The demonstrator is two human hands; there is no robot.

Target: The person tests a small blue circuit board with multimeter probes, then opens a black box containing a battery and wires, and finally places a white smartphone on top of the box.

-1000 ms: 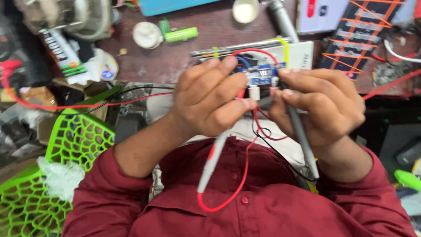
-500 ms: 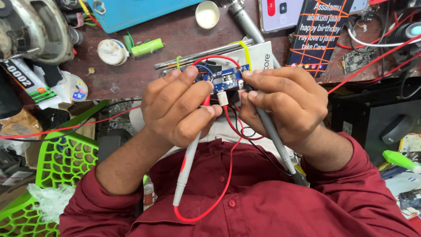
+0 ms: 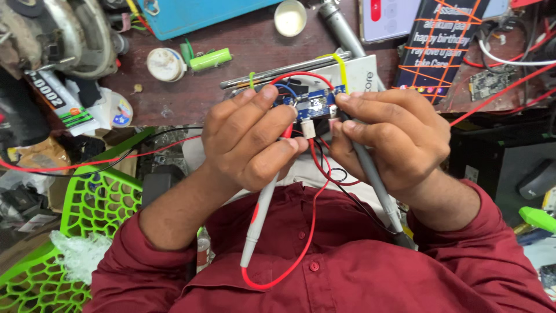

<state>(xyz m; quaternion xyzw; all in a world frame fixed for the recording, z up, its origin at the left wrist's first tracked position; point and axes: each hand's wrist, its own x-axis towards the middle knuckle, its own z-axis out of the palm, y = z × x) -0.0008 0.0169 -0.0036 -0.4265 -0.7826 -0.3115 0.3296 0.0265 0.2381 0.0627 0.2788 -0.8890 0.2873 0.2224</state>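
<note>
Bench (image 3: pixel 243 87) is seen at top of view, dark wood, crowded w/ gear; nothing on it is being touched. Green mesh basket (image 3: pixel 63 232) sits low at the person's left, well apart from the work. Blue box (image 3: pixel 197 14) is parked at the far edge, a dark printed card (image 3: pixel 440 46) far right.

Both hands are raised over the red shirt, clear of the bench, so the board is brought close under the eyes and can be turned freely. Left hand (image 3: pixel 249 139) is closed round the red probe (image 3: pixel 260 214): shaft is pinched like a pen, tip end up toward the board, tail pointing down at the chest w/ its red lead (image 3: pixel 310 232) looped below. Right hand (image 3: pixel 394 139) is closed round the grey probe (image 3: pixel 376 185) in the same pen grip, cable end trailing toward the shirt. Pen grip seems chosen for fine aim at small contacts.

Blue board (image 3: pixel 315 105) is held betw. the fingertips of both hands, touching both, approx. level; it is steadied by thumbs and forefingers while probes are angled in from either side. Exact contact points can't be made out. Thin red, black, yellow wires run off the board. Green cell (image 3: pixel 209 59) and white cap (image 3: pixel 289 17) lie unused on the bench.
</note>
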